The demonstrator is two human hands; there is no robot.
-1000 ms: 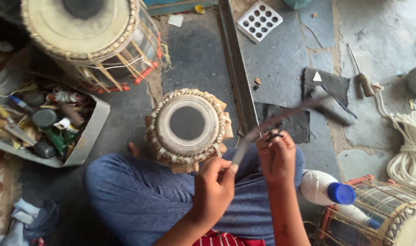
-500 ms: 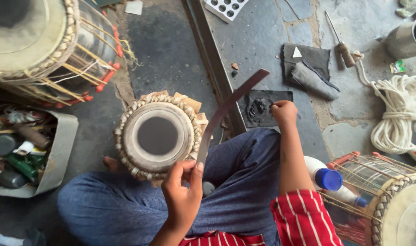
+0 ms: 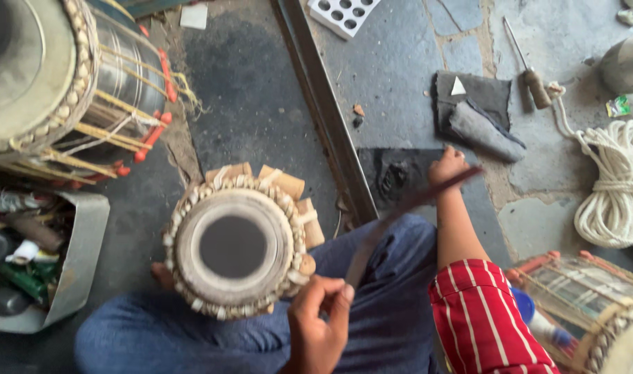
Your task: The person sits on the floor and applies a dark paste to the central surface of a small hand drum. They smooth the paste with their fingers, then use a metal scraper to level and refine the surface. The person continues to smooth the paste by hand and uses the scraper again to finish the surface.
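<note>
Overhead, strap (dark) — both hands.

Small drum on lap; rope coil right; tray left.

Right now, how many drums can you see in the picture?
3: a small drum in the person's lap, a large metal drum at the upper left, and another drum cut off at the lower right edge.

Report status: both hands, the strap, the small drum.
Left hand pinching the near end of the dark strap; right hand gripping the far end, strap stretched between. Small drum upright by the left knee, untouched. Nothing blocking.
</note>
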